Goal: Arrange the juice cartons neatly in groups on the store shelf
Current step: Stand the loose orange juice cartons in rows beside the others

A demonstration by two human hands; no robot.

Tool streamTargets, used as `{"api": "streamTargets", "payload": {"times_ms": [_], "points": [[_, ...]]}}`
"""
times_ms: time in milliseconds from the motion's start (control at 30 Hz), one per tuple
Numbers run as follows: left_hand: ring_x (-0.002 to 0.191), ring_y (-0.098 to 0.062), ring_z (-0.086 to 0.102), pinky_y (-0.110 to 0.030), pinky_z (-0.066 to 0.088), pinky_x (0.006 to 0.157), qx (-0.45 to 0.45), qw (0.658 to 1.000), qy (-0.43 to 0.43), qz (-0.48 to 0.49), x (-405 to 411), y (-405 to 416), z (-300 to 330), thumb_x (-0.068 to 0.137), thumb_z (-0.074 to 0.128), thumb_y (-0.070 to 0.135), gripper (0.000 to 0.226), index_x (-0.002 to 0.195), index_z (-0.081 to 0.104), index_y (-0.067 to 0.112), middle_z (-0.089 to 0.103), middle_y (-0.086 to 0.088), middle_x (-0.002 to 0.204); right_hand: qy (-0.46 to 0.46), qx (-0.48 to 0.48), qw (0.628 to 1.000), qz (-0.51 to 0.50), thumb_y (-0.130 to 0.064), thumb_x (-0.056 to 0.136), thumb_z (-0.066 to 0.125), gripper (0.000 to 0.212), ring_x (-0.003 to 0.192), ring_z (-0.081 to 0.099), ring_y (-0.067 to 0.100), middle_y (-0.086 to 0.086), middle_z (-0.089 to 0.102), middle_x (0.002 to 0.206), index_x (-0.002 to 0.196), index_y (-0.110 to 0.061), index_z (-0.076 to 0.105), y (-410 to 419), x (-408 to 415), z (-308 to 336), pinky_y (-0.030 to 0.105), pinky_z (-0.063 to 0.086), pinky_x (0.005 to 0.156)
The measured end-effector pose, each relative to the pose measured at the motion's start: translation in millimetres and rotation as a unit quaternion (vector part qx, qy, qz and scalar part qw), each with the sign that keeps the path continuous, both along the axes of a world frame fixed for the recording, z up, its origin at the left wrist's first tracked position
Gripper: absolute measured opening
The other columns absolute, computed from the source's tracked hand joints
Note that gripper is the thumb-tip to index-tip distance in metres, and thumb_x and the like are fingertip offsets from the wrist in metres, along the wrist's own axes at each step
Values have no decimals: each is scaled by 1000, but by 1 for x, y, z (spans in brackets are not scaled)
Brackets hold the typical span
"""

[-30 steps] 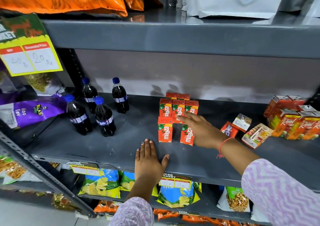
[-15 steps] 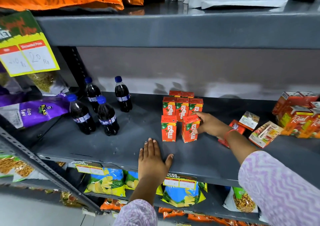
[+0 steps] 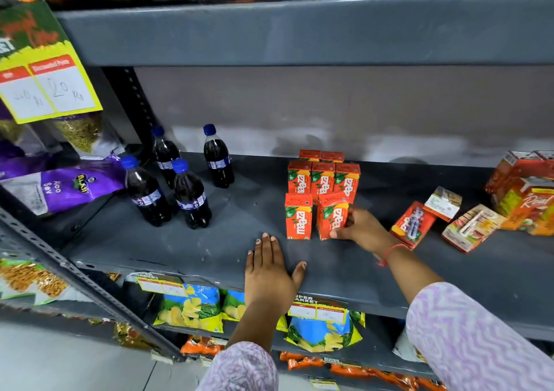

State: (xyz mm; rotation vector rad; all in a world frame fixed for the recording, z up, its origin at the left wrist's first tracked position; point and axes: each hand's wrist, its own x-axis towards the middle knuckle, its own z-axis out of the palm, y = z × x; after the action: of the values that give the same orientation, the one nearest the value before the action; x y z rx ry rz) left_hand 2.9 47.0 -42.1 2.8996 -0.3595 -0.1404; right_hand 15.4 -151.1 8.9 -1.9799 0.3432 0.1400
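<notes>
Several small orange Maaza juice cartons [image 3: 323, 177] stand upright in rows at the middle of the grey shelf [image 3: 180, 240]. In the front row one carton [image 3: 298, 216] stands alone on the left. Beside it my right hand [image 3: 361, 230] grips another Maaza carton [image 3: 332, 215] by its right side. My left hand [image 3: 269, 270] lies flat, palm down, on the shelf's front edge, holding nothing. Three loose small cartons [image 3: 413, 224] lie tipped over to the right, and larger Real juice cartons [image 3: 527, 192] are piled at the far right.
Several dark cola bottles [image 3: 189, 195] stand on the shelf's left. Purple snack bags [image 3: 66, 186] and a yellow price sign [image 3: 48, 87] are at far left. Chip bags [image 3: 192, 309] hang on the shelf below. The upper shelf [image 3: 299, 30] overhangs.
My right hand has shifted from on top of the front-right Maaza carton to its right side, and the carton now stands straighter next to its neighbour. My left hand has stayed put.
</notes>
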Motion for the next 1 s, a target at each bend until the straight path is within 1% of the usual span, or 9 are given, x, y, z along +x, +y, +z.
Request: {"api": "streamTargets", "payload": {"times_ms": [167, 333, 533, 667, 733, 800, 867, 933, 1000], "points": [[146, -23, -2, -37, -1, 119, 3, 1000, 4, -3, -1, 0, 0, 36, -45, 71, 133, 144, -6, 5, -1, -11, 158, -15, -8, 999, -36, -4, 72, 75, 51, 112, 62, 29, 13, 66, 121, 120, -10, 57, 9, -4, -2, 46, 44, 105], [146, -23, -2, -37, -1, 119, 5, 1000, 1, -6, -1, 0, 0, 39, -43, 73, 130, 144, -7, 5, -2, -11, 158, -23, -45, 996, -69, -9, 75, 74, 48, 112, 61, 28, 10, 66, 120, 119, -10, 57, 22, -9, 1, 36, 44, 99], [146, -24, -2, -38, -1, 119, 7, 1000, 4, -10, -1, 1, 1, 65, -14, 68, 102, 144, -7, 5, -2, -12, 158, -38, -79, 992, -89, -19, 77, 73, 49, 115, 60, 26, 7, 67, 122, 121, -15, 52, 38, -17, 4, 35, 44, 98], [146, -24, -1, -37, -1, 119, 9, 1000, 3, -17, -2, 0, 2, 85, 8, 64, 86, 144, -6, 3, -2, -13, 158, -27, -68, 992, -103, -11, 77, 70, 52, 115, 59, 26, 10, 63, 125, 125, -13, 51, 29, -26, 9, 34, 45, 96], [146, -25, -1, -38, 0, 119, 8, 1000, 4, -16, -1, 1, 3, 90, 16, 60, 82, 144, -6, 3, -3, -13, 158, -62, -185, 968, -156, -10, 80, 65, 43, 113, 57, 31, 14, 60, 123, 122, -12, 56, 16, -32, 11, 35, 45, 93], [146, -25, -2, -38, -1, 119, 8, 1000, 8, -16, -1, 1, 4, 91, 19, 57, 81, 144, -7, 2, -4, -14, 158, -60, -339, 920, -188, -20, 85, 59, 41, 123, 46, 34, 14, 52, 130, 126, -16, 54, -2, -41, 13, 40, 41, 100], [146, -25, -2, -37, -1, 119, 8, 1000, 12, -15, -1, 1, 5, 91, 19, 57, 81, 144, -8, 2, -5, -14, 158, 21, -410, 898, -158, -35, 89, 52, 48, 137, 26, 33, 10, 34, 148, 136, -26, 43, -24, -50, 13, 45, 33, 108], [146, -25, -3, -37, -1, 119, 7, 1000, 17, -14, -2, 0, 8, 91, 19, 57, 81, 144, -9, 3, -6, -13, 158, 105, -390, 910, -93, -43, 91, 46, 54, 145, 7, 34, 6, 11, 159, 142, -31, 31, -40, -55, 7, 49, 25, 114], [146, -24, -3, -37, -1, 119, 5, 1000, 18, -13, -2, 0, 8, 91, 19, 58, 81, 144, -9, 3, -6, -13, 158, 120, -343, 929, -71, -43, 92, 46, 54, 145, 7, 38, 5, 0, 160, 141, -29, 30, -43, -58, 0, 48, 22, 117]]}}
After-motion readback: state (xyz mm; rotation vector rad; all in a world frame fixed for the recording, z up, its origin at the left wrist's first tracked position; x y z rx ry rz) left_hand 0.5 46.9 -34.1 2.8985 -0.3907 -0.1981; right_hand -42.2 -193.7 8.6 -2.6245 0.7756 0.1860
